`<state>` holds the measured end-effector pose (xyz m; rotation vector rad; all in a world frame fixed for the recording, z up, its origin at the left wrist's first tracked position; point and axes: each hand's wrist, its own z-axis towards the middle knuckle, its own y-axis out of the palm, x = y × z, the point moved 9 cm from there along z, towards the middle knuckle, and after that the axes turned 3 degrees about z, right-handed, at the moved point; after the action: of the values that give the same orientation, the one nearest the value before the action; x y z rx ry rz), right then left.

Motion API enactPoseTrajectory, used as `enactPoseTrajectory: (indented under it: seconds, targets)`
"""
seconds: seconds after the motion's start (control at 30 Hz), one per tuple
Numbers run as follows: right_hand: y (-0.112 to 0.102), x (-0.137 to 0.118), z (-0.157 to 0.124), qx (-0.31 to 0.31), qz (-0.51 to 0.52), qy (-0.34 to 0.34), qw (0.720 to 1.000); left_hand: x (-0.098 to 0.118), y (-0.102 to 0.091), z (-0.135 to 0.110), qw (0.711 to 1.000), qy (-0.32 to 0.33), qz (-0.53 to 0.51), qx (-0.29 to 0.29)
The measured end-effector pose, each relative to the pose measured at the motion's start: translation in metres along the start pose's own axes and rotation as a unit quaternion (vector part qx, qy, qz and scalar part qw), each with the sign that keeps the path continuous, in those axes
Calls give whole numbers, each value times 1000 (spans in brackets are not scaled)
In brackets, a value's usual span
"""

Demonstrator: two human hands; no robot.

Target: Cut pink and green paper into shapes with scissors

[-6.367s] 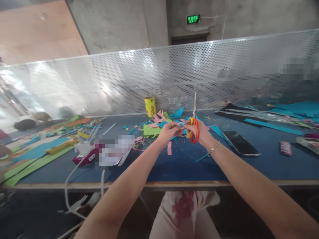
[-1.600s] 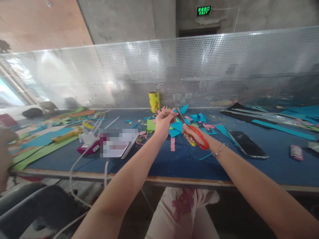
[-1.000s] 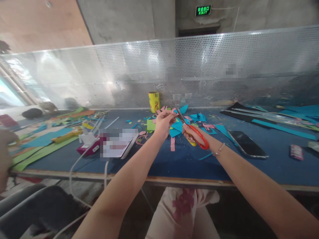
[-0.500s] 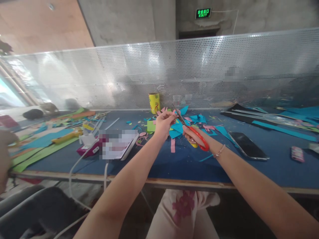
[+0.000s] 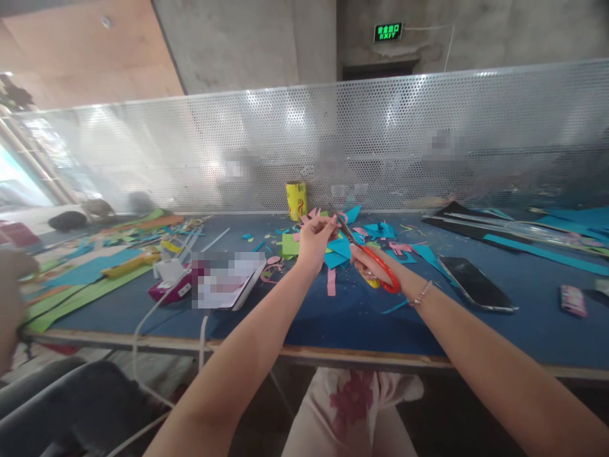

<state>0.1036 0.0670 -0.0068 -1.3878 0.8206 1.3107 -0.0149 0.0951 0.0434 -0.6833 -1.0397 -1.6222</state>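
Observation:
My left hand (image 5: 314, 238) is raised over the blue table (image 5: 333, 311), its fingers pinched on a small pink paper piece (image 5: 332, 218). My right hand (image 5: 373, 263) grips the scissors (image 5: 368, 254), which have one red and one yellow handle. Their blades point up and left and meet the pink piece at my left fingertips. Below the hands lie cut scraps of teal (image 5: 339, 251), green (image 5: 288, 244) and pink paper (image 5: 331, 282).
A black phone (image 5: 476, 283) lies to the right, a pink item (image 5: 573, 300) farther right. A yellow can (image 5: 295, 200) stands by the perforated metal screen (image 5: 380, 139). A blurred flat item (image 5: 226, 280), a white plug with cable (image 5: 167, 271) and long paper strips (image 5: 80, 292) lie left.
Since 6.4 s ago the scissors have tilted from upright to pointing up-left at the pink piece. Over the last second both hands have held nearly still; the view shifted slightly.

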Motion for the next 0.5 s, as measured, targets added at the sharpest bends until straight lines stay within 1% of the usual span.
enactPoseTrajectory:
  seconds: [0.07,0.13,0.3,0.37,0.5]
  targets:
    - [0,2,-3,6,5,37,999,1,0,0,1000,0,2,2]
    - [1,1,-6,8,13,53,998,1,0,0,1000,-1,1,4]
    - [3,-6,-9,-5,35,20,999,-2,-1,0,1000,-9,-5,13]
    - [2,-6,-7,-2,15,11,1000,-3,-2,0,1000,-11,-11,21]
    - [-6,2,1,27,-32,20,999,-3,-5,0,999,-7,-8,38]
